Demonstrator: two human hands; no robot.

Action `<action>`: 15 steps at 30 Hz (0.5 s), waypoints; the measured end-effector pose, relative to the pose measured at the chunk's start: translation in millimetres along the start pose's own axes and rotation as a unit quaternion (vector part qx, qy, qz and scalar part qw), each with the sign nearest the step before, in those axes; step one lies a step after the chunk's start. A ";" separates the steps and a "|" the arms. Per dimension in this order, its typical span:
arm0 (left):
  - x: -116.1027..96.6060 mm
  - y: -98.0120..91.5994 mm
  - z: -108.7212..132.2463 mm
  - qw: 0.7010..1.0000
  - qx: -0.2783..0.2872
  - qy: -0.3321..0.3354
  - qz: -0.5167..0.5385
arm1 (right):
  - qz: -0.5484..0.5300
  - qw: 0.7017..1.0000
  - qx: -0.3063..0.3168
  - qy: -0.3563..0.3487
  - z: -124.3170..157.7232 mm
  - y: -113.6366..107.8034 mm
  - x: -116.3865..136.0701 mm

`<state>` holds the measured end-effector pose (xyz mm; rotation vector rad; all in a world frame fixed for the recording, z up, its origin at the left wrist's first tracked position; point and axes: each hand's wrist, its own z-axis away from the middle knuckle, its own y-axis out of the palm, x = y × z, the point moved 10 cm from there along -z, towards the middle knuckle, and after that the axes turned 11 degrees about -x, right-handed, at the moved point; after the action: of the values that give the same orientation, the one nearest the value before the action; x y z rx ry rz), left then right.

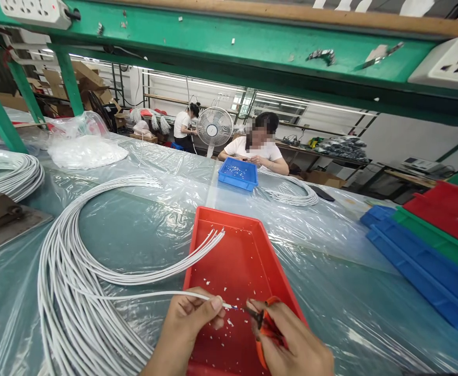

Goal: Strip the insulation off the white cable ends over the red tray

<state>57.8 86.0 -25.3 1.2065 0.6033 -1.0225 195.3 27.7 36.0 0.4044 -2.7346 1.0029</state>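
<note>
Between the thumb and fingers of my left hand (pixel 195 318) is one white cable (pixel 150 295), its stripped end showing thin wires, one of them blue. My right hand (pixel 295 339) is closed round orange-handled pliers or cutters (pixel 266 326); their dark jaws point at the wire ends, and I cannot tell whether they touch. Both hands are over a red tray (pixel 283 277) dotted with small white scraps. The held cable runs back to a large looped bundle of white cables (pixel 68 261) on the left, and several of its ends lie over the tray's left rim.
Plastic sheeting covers the table (pixel 142 230). Stacked trays (pixel 428 261) stand at right, another cable coil (pixel 9 172) at left. Opposite, a person (pixel 258 146) works behind a blue tray (pixel 237 175). A green shelf beam (pixel 213 42) with power strips crosses overhead. Farther back are a fan (pixel 214 128) and another person.
</note>
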 end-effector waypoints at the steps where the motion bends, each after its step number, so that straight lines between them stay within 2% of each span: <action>1: 3.2 1.5 0.0 1.000 0.009 -0.015 0.011 | 0.004 0.999 0.011 0.034 0.1 2.8 -9.0; 4: 14.2 4.8 -0.3 0.997 0.028 -0.056 0.048 | -0.024 0.993 0.009 0.118 0.3 4.1 -24.1; 6: 19.1 4.8 -1.0 0.995 0.026 -0.069 0.065 | -0.095 0.979 -0.003 0.178 0.8 4.5 -29.1; 9: 21.5 6.9 -0.2 0.995 0.027 -0.069 0.067 | -0.255 0.924 0.056 0.279 6.5 22.7 -28.3; 11: 20.3 10.2 1.8 0.995 0.035 -0.061 0.067 | -0.329 0.884 0.100 0.317 10.4 33.8 -20.5; 15: 19.2 18.5 7.0 0.995 0.064 -0.053 0.059 | -0.379 0.845 0.076 0.370 15.2 37.4 -16.8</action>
<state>81.9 73.7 -30.8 1.2753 0.3843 -1.0294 197.7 48.3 -2.6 0.8265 -1.5822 0.8778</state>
